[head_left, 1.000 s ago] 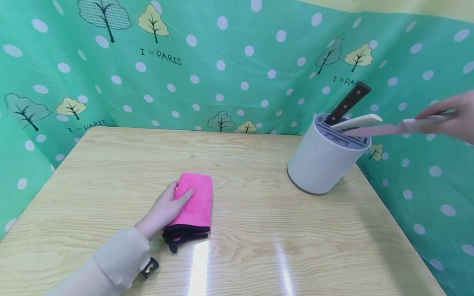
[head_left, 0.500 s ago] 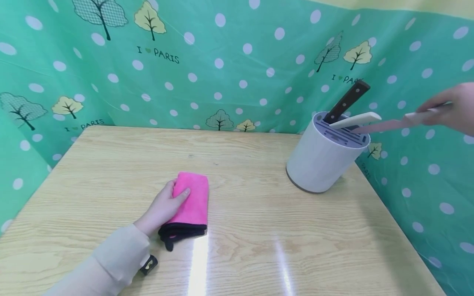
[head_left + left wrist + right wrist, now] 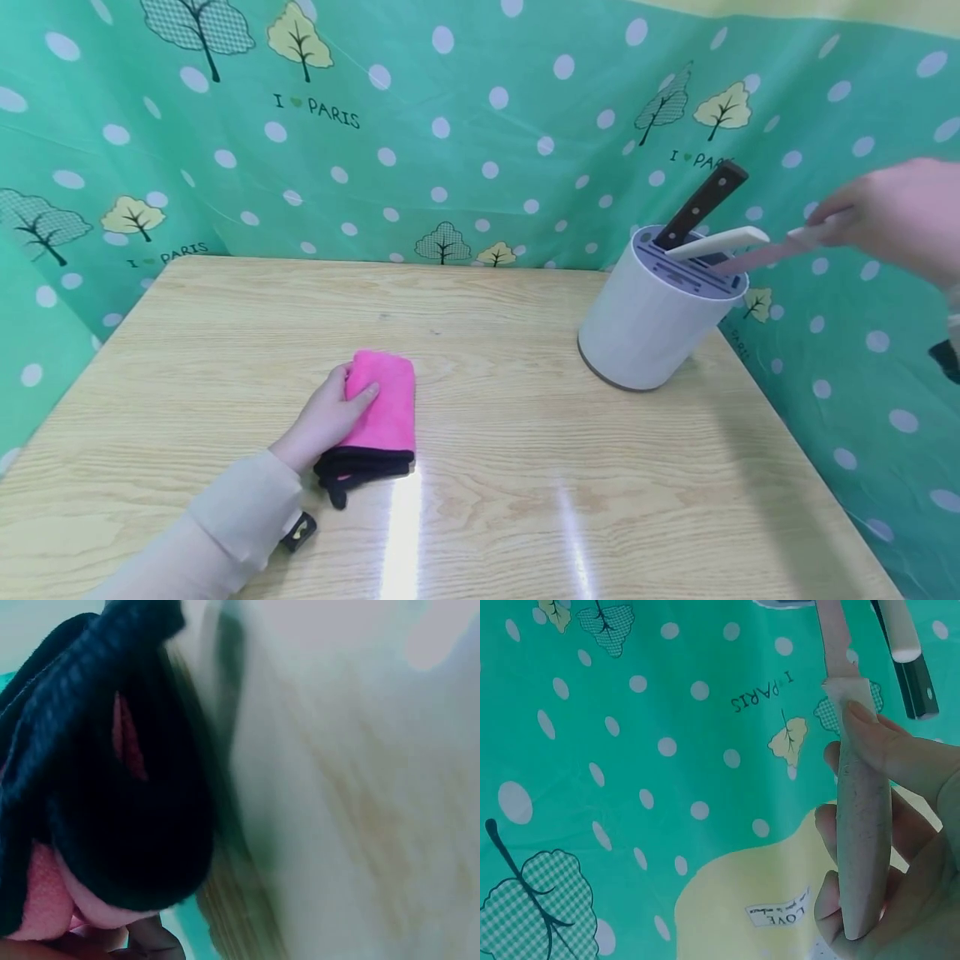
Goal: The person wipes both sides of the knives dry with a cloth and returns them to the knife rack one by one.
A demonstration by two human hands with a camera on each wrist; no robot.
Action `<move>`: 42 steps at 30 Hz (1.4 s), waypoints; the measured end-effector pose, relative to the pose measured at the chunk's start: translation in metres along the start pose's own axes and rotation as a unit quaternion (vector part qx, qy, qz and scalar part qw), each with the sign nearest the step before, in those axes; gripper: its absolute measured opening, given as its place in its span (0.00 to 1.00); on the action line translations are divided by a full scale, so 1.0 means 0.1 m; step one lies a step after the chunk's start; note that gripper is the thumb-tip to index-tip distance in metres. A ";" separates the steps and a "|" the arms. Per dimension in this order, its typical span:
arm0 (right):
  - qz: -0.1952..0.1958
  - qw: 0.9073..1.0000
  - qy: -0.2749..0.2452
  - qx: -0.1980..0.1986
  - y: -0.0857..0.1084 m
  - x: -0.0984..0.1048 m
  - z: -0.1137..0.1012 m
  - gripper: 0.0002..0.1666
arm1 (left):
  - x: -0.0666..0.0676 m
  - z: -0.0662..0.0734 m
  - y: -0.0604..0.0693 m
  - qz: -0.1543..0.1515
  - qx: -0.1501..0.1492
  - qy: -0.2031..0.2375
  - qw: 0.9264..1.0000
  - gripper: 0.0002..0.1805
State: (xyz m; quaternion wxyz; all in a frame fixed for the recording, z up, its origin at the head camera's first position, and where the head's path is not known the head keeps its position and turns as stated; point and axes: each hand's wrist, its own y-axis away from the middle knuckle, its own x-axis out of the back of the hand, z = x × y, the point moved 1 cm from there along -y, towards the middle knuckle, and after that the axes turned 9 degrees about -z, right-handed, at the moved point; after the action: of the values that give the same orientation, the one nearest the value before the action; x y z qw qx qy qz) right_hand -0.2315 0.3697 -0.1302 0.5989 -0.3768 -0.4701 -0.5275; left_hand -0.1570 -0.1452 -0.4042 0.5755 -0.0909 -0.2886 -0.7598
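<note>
My right hand (image 3: 892, 212) grips the pale handle of a pink-bladed knife (image 3: 864, 817), fingers wrapped round it in the right wrist view. The blade slants down into a slot in the top of the white round knife block (image 3: 648, 325), its tip hidden inside. A dark-handled knife (image 3: 701, 204) and a white-handled knife (image 3: 720, 243) stand in the block beside it. On the table my left hand (image 3: 326, 417) holds a folded pink cloth (image 3: 386, 400) with black edging, thumb on top. The left wrist view shows that cloth's black edge (image 3: 135, 840) up close.
The wooden table (image 3: 510, 417) carries the block near its right rear edge. Behind and to the right hangs a green dotted curtain (image 3: 465, 125). A black strap piece (image 3: 298, 531) shows at the left cuff.
My right hand has moved left toward the block, and the pink blade has gone deeper into the slot. The left hand and cloth appear slightly further left in view.
</note>
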 end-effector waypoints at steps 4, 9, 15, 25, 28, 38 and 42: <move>-0.026 0.999 -0.012 -0.024 0.00 -0.03 -0.05 0.07 | 0.01 0.01 0.02 -0.001 0.001 -0.001 1.000 0.38; -0.019 1.000 0.002 -0.021 0.01 -0.07 -0.12 0.06 | 0.01 0.00 0.01 -0.001 0.000 -0.006 1.000 0.38; -0.062 0.997 -0.027 -0.022 -0.10 -0.14 -0.13 0.11 | 0.03 -0.01 0.01 -0.007 0.007 -0.017 1.000 0.38; -0.105 0.986 -0.122 -0.031 -0.25 -0.30 -0.12 0.18 | 0.06 0.00 -0.01 -0.023 0.016 -0.006 1.000 0.39; -0.106 0.984 -0.143 -0.033 -0.25 -0.33 -0.14 0.20 | 0.06 0.00 -0.01 -0.022 0.018 -0.012 1.000 0.39; -0.062 0.992 -0.114 -0.003 -0.23 -0.36 -0.29 0.22 | 0.09 0.02 0.00 -0.017 0.017 -0.030 0.999 0.40; -0.043 0.994 -0.096 0.001 -0.23 -0.37 -0.31 0.26 | 0.10 0.01 -0.01 -0.014 0.018 -0.037 0.999 0.40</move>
State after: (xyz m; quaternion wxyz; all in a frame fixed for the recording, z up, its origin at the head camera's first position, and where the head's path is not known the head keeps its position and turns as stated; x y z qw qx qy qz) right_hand -0.2489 0.3473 -0.1750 0.5283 -0.4046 -0.5420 -0.5133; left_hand -0.1613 -0.1528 -0.3986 0.5553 -0.1044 -0.3240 -0.7588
